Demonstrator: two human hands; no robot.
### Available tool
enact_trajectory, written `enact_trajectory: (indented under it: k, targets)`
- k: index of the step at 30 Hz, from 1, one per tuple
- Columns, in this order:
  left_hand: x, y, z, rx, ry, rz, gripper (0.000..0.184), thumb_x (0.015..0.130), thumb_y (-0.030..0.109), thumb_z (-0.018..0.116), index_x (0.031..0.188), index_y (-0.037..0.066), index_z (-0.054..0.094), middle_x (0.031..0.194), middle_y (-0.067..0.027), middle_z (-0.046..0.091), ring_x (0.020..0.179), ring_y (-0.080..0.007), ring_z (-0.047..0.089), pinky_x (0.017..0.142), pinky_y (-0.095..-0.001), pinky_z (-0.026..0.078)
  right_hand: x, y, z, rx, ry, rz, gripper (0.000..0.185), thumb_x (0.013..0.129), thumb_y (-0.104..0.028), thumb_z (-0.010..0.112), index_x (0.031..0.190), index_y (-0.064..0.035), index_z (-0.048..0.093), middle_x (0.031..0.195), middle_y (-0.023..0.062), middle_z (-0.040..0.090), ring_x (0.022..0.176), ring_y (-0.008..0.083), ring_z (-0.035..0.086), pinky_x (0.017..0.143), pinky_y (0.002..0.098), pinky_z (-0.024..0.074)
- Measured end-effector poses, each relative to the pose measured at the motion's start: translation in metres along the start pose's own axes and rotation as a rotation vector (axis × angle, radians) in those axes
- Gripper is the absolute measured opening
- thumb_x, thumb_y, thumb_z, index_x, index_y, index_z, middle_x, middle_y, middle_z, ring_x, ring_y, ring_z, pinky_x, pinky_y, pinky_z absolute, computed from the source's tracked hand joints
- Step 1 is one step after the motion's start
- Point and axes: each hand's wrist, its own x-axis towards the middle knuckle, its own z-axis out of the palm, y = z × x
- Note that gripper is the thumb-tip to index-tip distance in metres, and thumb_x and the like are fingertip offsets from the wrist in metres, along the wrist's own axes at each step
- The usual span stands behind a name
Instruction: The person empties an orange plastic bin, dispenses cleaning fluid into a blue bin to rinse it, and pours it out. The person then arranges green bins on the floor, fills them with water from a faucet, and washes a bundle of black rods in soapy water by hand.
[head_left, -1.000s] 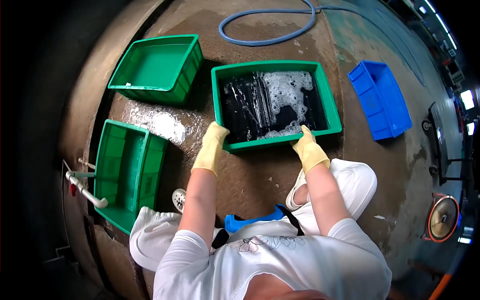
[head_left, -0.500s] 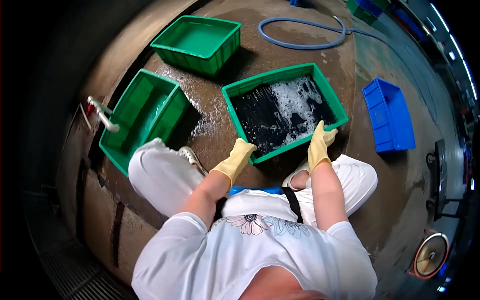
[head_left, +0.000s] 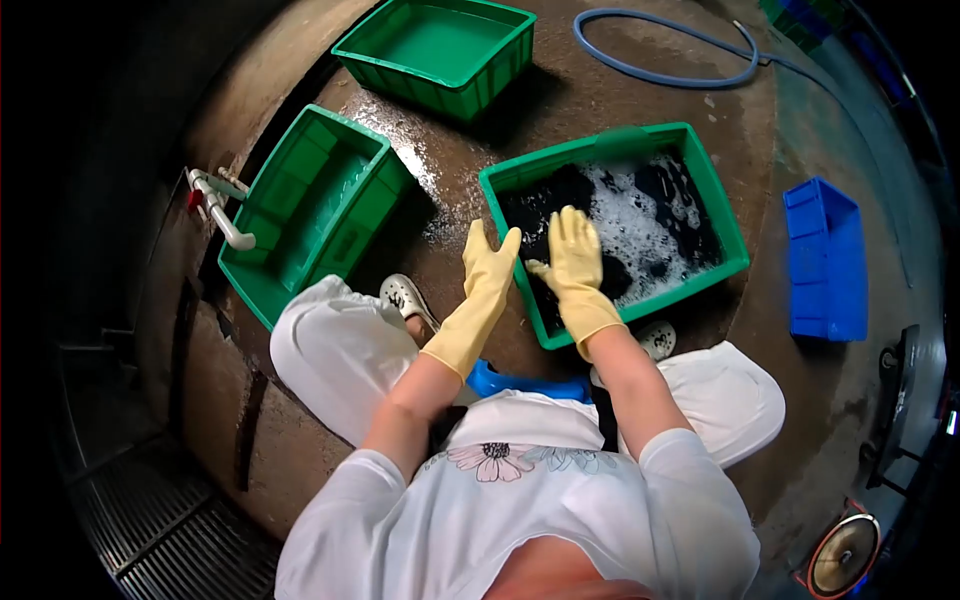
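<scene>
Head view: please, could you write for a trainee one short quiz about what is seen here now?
1. Multiple choice. Which colour are the gloves on the left hand and the right hand?
a) blue
b) pale yellow
c) black

2. True or false. The blue bin stands to the right of the green tub that holds white foam.

3. Fill in the missing word. At the left side of the view, the white pipe has a ____ handle.

Key: 1 b; 2 true; 3 red.
</scene>
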Motion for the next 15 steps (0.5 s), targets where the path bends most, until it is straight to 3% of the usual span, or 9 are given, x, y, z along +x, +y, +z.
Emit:
enact_trajectory:
  k: [1, 2, 4, 6, 7, 8, 11, 15]
  targets:
    - [0.01, -0.001, 0.0, 0.012, 0.0, 0.0, 0.084, 0.086, 0.042, 0.077, 0.151, 0.001, 0.043, 0.148, -0.0266, 0.051, 0.136, -0.0428, 0.05, 0.113, -0.0437, 0.042, 0.006, 0.009, -0.007, -0.064, -0.119, 0.038, 0.113, 0.078, -0.084, 0.055, 0.163, -0.017, 0.023, 0.169, 0.0168, 0.019, 0.157, 0.0332, 0.015, 0.128, 0.0505, 0.007]
    - [0.016, -0.003, 0.002, -0.034, -0.016, -0.052, 0.083, 0.086, 0.043, 0.078, 0.15, 0.002, 0.045, 0.15, -0.0246, 0.049, 0.139, -0.0392, 0.047, 0.114, -0.0431, 0.04, 0.019, 0.015, -0.023, -0.217, -0.238, 0.073, 0.114, 0.078, -0.09, 0.045, 0.166, -0.0243, 0.013, 0.171, 0.0151, 0.011, 0.158, 0.0324, 0.009, 0.128, 0.0512, 0.0045]
    - [0.02, -0.01, 0.011, -0.075, -0.044, -0.134, 0.083, 0.085, 0.045, 0.079, 0.149, 0.002, 0.047, 0.152, -0.0226, 0.047, 0.142, -0.0356, 0.045, 0.116, -0.0424, 0.038, 0.032, 0.041, -0.015, -0.176, -0.184, 0.205, 0.118, 0.076, -0.09, 0.046, 0.166, -0.0237, 0.009, 0.172, 0.0141, 0.009, 0.158, 0.0317, 0.01, 0.128, 0.0488, 0.0058]
    - [0.022, -0.018, 0.024, 0.011, -0.053, -0.108, 0.079, 0.088, 0.042, 0.076, 0.147, 0.0, 0.046, 0.145, -0.0248, 0.054, 0.136, -0.0408, 0.049, 0.114, -0.0433, 0.04, 0.042, 0.065, 0.001, -0.17, -0.16, 0.336, 0.121, 0.073, -0.09, 0.051, 0.166, -0.0237, 0.01, 0.171, 0.0142, 0.012, 0.158, 0.0315, 0.013, 0.128, 0.0466, 0.0098]
    - [0.021, -0.012, 0.021, -0.108, -0.161, -0.107, 0.072, 0.087, 0.042, 0.076, 0.141, 0.0, 0.051, 0.138, -0.0234, 0.058, 0.13, -0.0398, 0.053, 0.11, -0.0459, 0.042, 0.047, 0.074, -0.016, -0.165, -0.171, 0.335, 0.123, 0.072, -0.088, 0.056, 0.166, -0.0229, 0.01, 0.169, 0.0136, 0.018, 0.155, 0.0313, 0.02, 0.127, 0.0451, 0.0141]
    - [0.013, -0.002, 0.024, -0.057, -0.096, -0.097, 0.063, 0.088, 0.036, 0.075, 0.137, 0.002, 0.054, 0.132, -0.0212, 0.061, 0.122, -0.038, 0.059, 0.103, -0.0466, 0.046, 0.048, 0.083, -0.019, -0.167, -0.118, 0.318, 0.123, 0.071, -0.086, 0.059, 0.166, -0.0214, 0.013, 0.166, 0.0137, 0.023, 0.153, 0.0319, 0.025, 0.126, 0.0452, 0.0169]
    - [0.008, 0.005, 0.026, -0.19, -0.216, -0.147, 0.056, 0.09, 0.027, 0.074, 0.137, 0.003, 0.054, 0.128, -0.0199, 0.063, 0.117, -0.0369, 0.062, 0.1, -0.0452, 0.049, 0.056, 0.11, -0.014, -0.259, -0.075, 0.314, 0.121, 0.072, -0.087, 0.058, 0.164, -0.0188, 0.019, 0.165, 0.0167, 0.025, 0.152, 0.036, 0.024, 0.125, 0.0465, 0.0189]
    - [0.008, -0.005, 0.037, -0.305, -0.114, -0.09, 0.046, 0.091, 0.014, 0.069, 0.134, 0.003, 0.057, 0.121, -0.0192, 0.067, 0.111, -0.0355, 0.065, 0.098, -0.0441, 0.05, 0.068, 0.152, 0.004, -0.237, -0.001, 0.347, 0.127, 0.071, -0.089, 0.056, 0.164, -0.012, 0.017, 0.167, 0.0177, 0.022, 0.154, 0.0368, 0.02, 0.127, 0.0461, 0.0145]
